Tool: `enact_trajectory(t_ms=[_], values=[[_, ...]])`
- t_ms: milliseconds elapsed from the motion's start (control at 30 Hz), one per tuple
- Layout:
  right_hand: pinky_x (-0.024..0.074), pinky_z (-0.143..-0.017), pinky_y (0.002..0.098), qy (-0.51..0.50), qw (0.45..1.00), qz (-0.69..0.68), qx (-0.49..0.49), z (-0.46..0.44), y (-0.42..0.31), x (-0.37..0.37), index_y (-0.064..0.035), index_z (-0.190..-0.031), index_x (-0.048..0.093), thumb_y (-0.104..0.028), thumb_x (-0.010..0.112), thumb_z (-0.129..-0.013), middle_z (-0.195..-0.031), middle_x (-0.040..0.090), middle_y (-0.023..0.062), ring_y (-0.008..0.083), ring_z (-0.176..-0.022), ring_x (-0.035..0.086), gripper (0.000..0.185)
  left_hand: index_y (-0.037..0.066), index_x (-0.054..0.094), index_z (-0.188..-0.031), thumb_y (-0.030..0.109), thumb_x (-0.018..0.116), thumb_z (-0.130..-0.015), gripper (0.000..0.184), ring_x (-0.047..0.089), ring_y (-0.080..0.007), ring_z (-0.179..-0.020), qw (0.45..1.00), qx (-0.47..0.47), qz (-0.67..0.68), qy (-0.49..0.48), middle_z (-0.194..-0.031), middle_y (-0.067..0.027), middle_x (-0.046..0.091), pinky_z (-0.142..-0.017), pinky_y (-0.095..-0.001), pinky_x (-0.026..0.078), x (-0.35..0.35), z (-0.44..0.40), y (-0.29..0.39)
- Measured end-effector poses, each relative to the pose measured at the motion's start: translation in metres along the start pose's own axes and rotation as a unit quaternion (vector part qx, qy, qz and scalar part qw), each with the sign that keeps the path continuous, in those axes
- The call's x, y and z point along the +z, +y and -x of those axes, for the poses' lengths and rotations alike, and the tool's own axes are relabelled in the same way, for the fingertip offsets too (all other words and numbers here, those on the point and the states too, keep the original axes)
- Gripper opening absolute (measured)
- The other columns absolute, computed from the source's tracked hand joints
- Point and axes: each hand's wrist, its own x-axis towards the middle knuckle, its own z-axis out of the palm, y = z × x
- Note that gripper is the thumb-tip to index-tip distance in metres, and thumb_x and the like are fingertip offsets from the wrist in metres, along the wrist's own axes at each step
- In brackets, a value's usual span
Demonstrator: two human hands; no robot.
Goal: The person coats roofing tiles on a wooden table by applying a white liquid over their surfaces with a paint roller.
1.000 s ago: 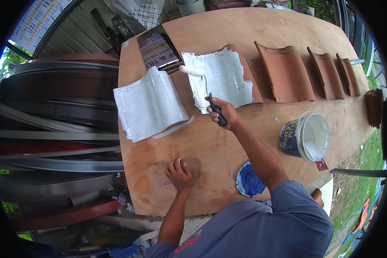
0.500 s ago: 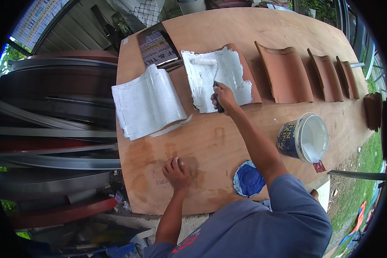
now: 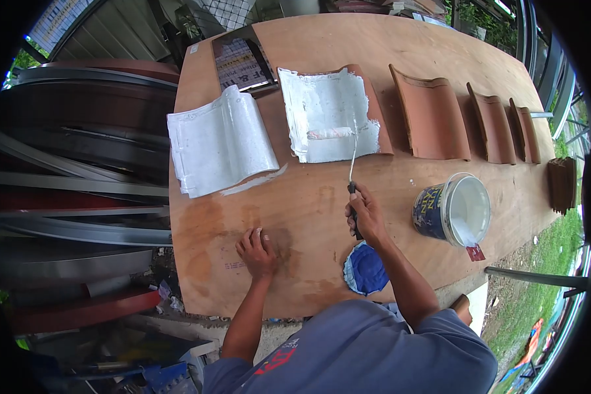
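My right hand is wrapped round the black handle of a paint roller. The roller's head lies on the lower part of a clay tile, mostly coated white with bare reddish clay along its right side. My left hand rests on the wooden table, its fingers spread and nothing in it. A second tile, coated white, lies to the left. Below my right hand is a round container with blue inside. A bucket with white paint stands to its right.
Three bare clay tiles stand in a row at the right. A dark glossy panel lies at the back left. Long metal sheets are stacked left of the table. More stacked tiles are at the far right edge.
My right hand has drawn the roller down the tile toward my body, from its upper part to its lower part. My left hand stays on the table. The view has shifted slightly.
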Motion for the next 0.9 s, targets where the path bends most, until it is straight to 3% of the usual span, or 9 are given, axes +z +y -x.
enact_trajectory(t_ms=[100, 200, 267, 300, 367, 400, 467, 667, 900], values=[[0.0451, -0.043, 0.0265, 0.026, 1.000, -0.004, -0.013, 0.025, 0.000, -0.007, -0.0063, -0.157, 0.042, -0.027, 0.051, -0.114, -0.080, 0.058, 0.0036, 0.0076, -0.051, 0.050, 0.049, 0.003, 0.068, -0.127, 0.021, 0.060, -0.102, 0.032, 0.054, -0.0398, -0.121, 0.999, 0.009, 0.042, 0.007, -0.134, -0.0155, 0.059, -0.110, -0.0538, 0.038, 0.005, -0.004, 0.000], [0.0446, -0.044, 0.0266, 0.005, 0.999, 0.039, -0.012, 0.044, 0.004, -0.021, -0.0055, -0.157, 0.042, -0.027, 0.052, -0.113, -0.080, 0.058, 0.0038, 0.0074, -0.052, 0.050, 0.050, 0.002, 0.066, -0.132, 0.022, 0.058, -0.105, 0.034, 0.056, -0.0332, -0.122, 0.987, -0.041, 0.152, 0.043, -0.130, -0.0158, 0.061, -0.108, -0.0467, 0.042, 0.021, -0.018, 0.027], [0.0445, -0.044, 0.0267, 0.000, 0.998, 0.054, -0.019, 0.054, 0.010, -0.030, -0.0055, -0.157, 0.041, -0.026, 0.053, -0.113, -0.080, 0.058, 0.0038, 0.0076, -0.052, 0.051, 0.050, 0.001, 0.063, -0.139, 0.029, 0.056, -0.109, 0.041, 0.060, -0.0256, -0.120, 0.929, -0.108, 0.351, 0.036, -0.132, -0.0142, 0.064, -0.103, -0.0381, 0.048, 0.041, -0.031, 0.046], [0.0445, -0.044, 0.0269, -0.009, 0.997, 0.070, -0.025, 0.057, 0.011, -0.034, -0.0055, -0.158, 0.041, -0.026, 0.054, -0.113, -0.080, 0.058, 0.0038, 0.0077, -0.053, 0.052, 0.051, 0.001, 0.063, -0.139, 0.029, 0.056, -0.109, 0.041, 0.060, -0.0256, -0.120, 0.929, -0.107, 0.353, 0.034, -0.132, -0.0142, 0.064, -0.103, -0.0381, 0.048, 0.050, -0.039, 0.054], [0.0448, -0.044, 0.0271, -0.003, 0.997, 0.079, -0.027, 0.060, 0.009, -0.039, -0.0056, -0.157, 0.042, -0.025, 0.054, -0.113, -0.080, 0.058, 0.0038, 0.0080, -0.053, 0.052, 0.050, -0.001, 0.060, -0.145, 0.035, 0.052, -0.113, 0.048, 0.062, -0.0230, -0.119, 0.819, -0.166, 0.547, -0.037, -0.136, -0.0157, 0.065, -0.102, -0.0381, 0.051, 0.063, -0.059, 0.069], [0.0451, -0.044, 0.0273, 0.000, 0.996, 0.088, -0.029, 0.060, 0.009, -0.041, -0.0057, -0.157, 0.042, -0.025, 0.054, -0.113, -0.080, 0.058, 0.0039, 0.0082, -0.053, 0.053, 0.050, -0.001, 0.060, -0.145, 0.035, 0.052, -0.113, 0.048, 0.062, -0.0230, -0.119, 0.820, -0.164, 0.547, -0.039, -0.136, -0.0157, 0.065, -0.102, -0.0381, 0.051, 0.065, -0.070, 0.073], [0.0455, -0.044, 0.0274, 0.005, 0.997, 0.077, -0.018, 0.056, 0.005, -0.045, -0.0057, -0.157, 0.043, -0.025, 0.054, -0.113, -0.080, 0.058, 0.0040, 0.0083, -0.053, 0.053, 0.049, 0.003, 0.052, -0.153, 0.040, 0.050, -0.113, 0.055, 0.059, -0.0225, -0.127, 0.745, -0.242, 0.604, -0.147, -0.145, -0.0163, 0.061, -0.108, -0.0337, 0.048, 0.063, -0.092, 0.081], [0.0465, -0.044, 0.0286, -0.034, 0.998, 0.057, 0.010, 0.015, 0.002, -0.042, -0.0067, -0.156, 0.046, -0.024, 0.053, -0.113, -0.078, 0.058, 0.0035, 0.0091, -0.053, 0.053, 0.047, 0.006, 0.039, -0.162, 0.049, 0.040, -0.113, 0.065, 0.058, -0.0237, -0.131, 0.658, -0.285, 0.678, -0.162, -0.151, -0.0177, 0.057, -0.114, -0.0369, 0.043, 0.066, -0.133, 0.092], [0.0434, -0.048, 0.0308, -0.051, 0.989, 0.133, 0.044, 0.006, 0.029, -0.057, -0.0064, -0.154, 0.050, -0.019, 0.056, -0.110, -0.076, 0.058, 0.0026, 0.0104, -0.054, 0.051, 0.046, 0.005, 0.035, -0.163, 0.050, 0.037, -0.114, 0.067, 0.056, -0.0253, -0.132, 0.636, -0.291, 0.698, -0.154, -0.152, -0.0186, 0.056, -0.116, -0.0375, 0.042, 0.067, -0.119, 0.080]])
